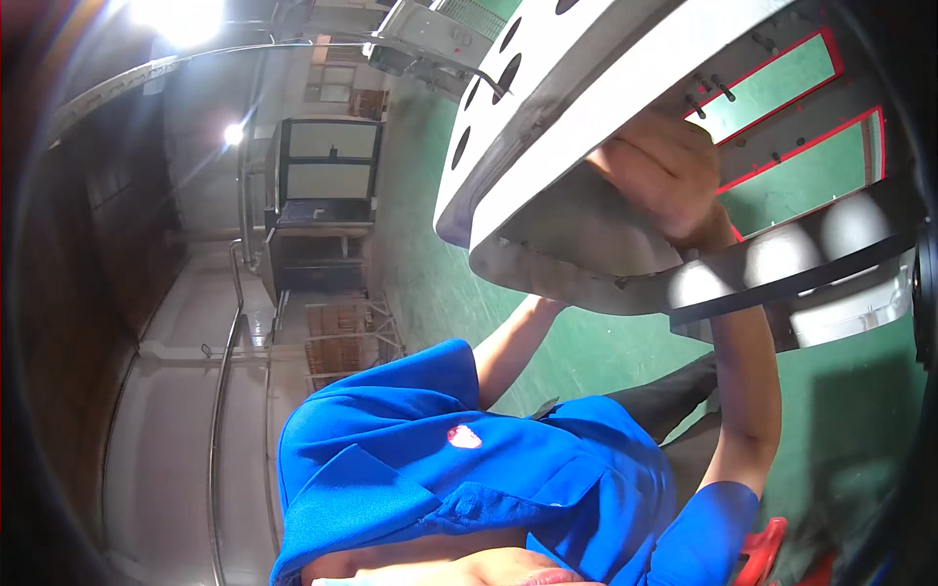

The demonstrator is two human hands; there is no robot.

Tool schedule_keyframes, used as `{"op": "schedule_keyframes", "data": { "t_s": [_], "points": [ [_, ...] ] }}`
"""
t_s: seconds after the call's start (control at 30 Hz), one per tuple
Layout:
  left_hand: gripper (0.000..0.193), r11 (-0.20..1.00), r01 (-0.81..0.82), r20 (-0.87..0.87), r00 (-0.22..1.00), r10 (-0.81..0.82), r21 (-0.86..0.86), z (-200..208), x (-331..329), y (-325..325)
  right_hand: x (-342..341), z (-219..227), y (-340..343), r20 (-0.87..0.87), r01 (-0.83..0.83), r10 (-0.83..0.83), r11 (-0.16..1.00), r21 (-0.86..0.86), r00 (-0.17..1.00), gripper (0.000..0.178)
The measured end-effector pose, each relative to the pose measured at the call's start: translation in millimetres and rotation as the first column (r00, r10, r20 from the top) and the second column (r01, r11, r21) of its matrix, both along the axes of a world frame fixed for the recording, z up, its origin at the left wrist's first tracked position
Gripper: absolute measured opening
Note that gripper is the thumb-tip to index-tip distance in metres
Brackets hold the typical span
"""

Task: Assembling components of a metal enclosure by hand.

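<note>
A right hand (672, 181), fingers curled, reached inside a white shell (586, 137) beyond a blue shirt (528, 454); I couldn't tell what its grip held. Left hand hidden. Inside handling seemed underway, calling next for steadiness.

Your shirt (381, 420) is bright blue with a red-and-white patch (464, 437). The panel (479, 125) is white with dark holes (461, 148), and the floor (425, 244) is green.

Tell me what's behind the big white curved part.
Your left forearm passes behind the lower edge of the white curved part, with green floor beyond. Your left hand is covered, so whatever it touches can't be seen. Your right hand shows on the near side.
</note>
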State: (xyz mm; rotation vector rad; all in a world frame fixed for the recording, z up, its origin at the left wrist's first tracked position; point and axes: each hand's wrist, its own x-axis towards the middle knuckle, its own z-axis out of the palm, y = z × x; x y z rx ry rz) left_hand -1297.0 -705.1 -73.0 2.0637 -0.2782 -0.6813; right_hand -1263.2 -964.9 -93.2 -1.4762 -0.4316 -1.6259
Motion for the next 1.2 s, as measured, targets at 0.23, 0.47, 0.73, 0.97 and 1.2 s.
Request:
{"op": "schedule_keyframes", "data": {
  "t_s": [0.23,0.47,0.73,0.97,1.2],
  "points": [
    [0.010,0.999,-0.030,-0.015,0.999,0.030,-0.016,1,2,-9,14,-4,12,-0.002,0.143,-0.143,0.989,-0.047,0.990,0.020],
    [0.010,0.993,-0.087,-0.096,0.992,0.080,-0.073,-23,5,0,29,-4,29,-0.090,-0.001,-0.023,0.965,-0.261,0.996,0.024],
    [0.010,0.996,-0.055,-0.066,0.997,0.050,-0.076,-30,9,-10,31,8,30,-0.134,0.025,-0.051,0.981,-0.192,0.990,0.016],
    [0.010,0.994,-0.068,-0.052,0.997,0.064,-0.081,-35,10,-14,35,1,43,-0.137,0.028,-0.047,0.990,-0.138,0.989,0.011],
    [0.010,0.993,-0.085,-0.038,0.996,0.082,-0.081,-29,15,-16,34,7,40,-0.098,0.040,-0.056,0.986,-0.159,0.994,0.016]
  ]
}}
